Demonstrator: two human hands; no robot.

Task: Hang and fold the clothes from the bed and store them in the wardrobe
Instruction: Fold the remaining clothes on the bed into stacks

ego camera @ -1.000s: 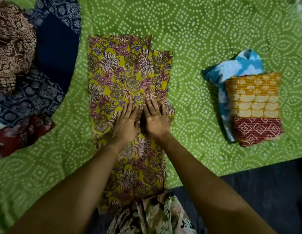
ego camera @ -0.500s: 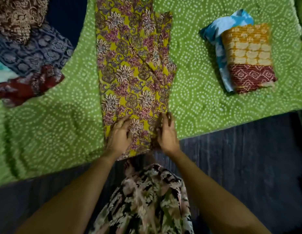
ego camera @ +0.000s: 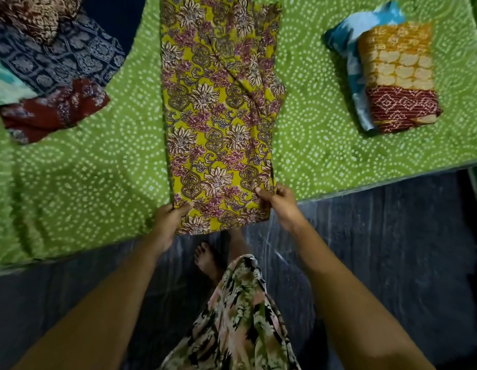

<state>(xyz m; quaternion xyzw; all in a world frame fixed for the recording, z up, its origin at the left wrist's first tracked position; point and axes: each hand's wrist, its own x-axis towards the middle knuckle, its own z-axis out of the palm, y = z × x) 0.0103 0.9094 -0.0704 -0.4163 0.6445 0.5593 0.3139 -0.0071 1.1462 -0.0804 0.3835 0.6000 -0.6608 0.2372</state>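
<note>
The left hand (ego camera: 168,222) now pinches the near left corner of the yellow floral garment (ego camera: 218,116), thumb on top and fingers curled under, and the right hand (ego camera: 281,204) pinches the near right corner the same way. A second ago both palms lay flat on the middle of the cloth, and half a second ago they had slid down to its near end, so the smoothing has given way to a two-handed grip on the hem. The garment lies as one long narrow strip running from the far edge of the bed (ego camera: 85,169) to its near edge, with the gripped end just overhanging that edge. This looks like the start of the next fold, probably bringing the near end up over the far part. By the right edge of the bed a folded orange-and-red piece (ego camera: 397,73) sits on a blue-and-white piece (ego camera: 347,41), well apart from the hands. At the far left corner a heap of unfolded clothes (ego camera: 58,62) remains, so much of the folding is still to do, and nothing here has reached a wardrobe yet
</note>
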